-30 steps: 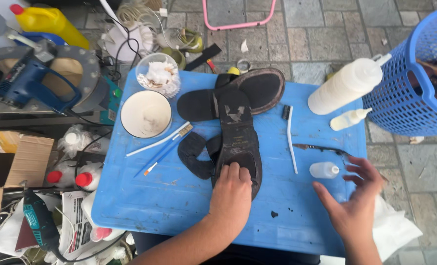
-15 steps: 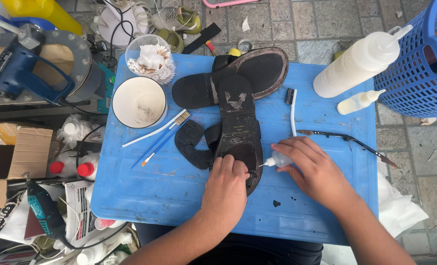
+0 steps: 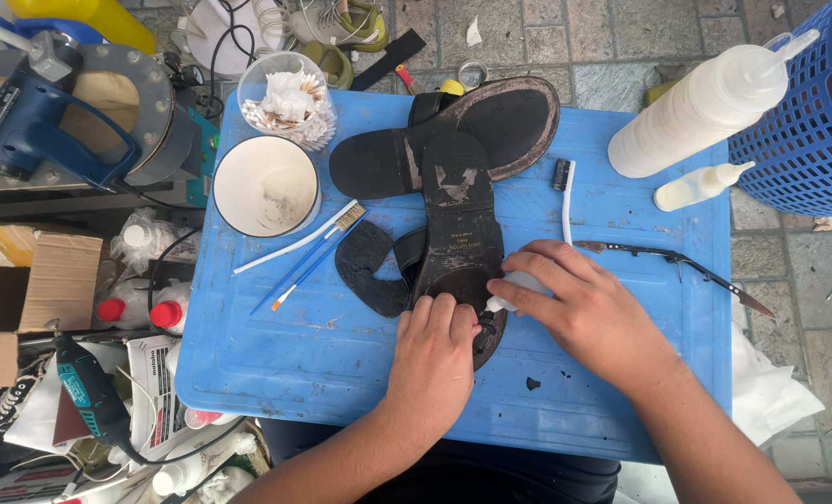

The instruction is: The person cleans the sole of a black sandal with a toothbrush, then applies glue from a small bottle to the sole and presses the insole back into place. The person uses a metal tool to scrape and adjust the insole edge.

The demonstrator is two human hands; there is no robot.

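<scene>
A dark brown sandal [image 3: 460, 224] lies sole-up on the blue table [image 3: 341, 355], across a second sandal [image 3: 500, 121]. My left hand [image 3: 434, 359] presses on its near heel end. My right hand [image 3: 588, 313] grips a small white squeeze bottle [image 3: 514, 289], its tip touching the heel beside my left fingers. A loose black heel piece [image 3: 369, 266] rests just left of the sandal.
A white bowl [image 3: 266, 187], brushes [image 3: 308, 247], a toothbrush [image 3: 565, 191] and a cup of cotton swabs [image 3: 290, 98] sit on the table. Two white glue bottles [image 3: 705, 103] lie at right near a blue basket [image 3: 803, 121]. A thin blade [image 3: 682, 266] lies right. Power tools crowd the left.
My right hand picked up the small white bottle from the table's right side and brought it to the sandal's heel. My left hand stayed pressed on the sandal.
</scene>
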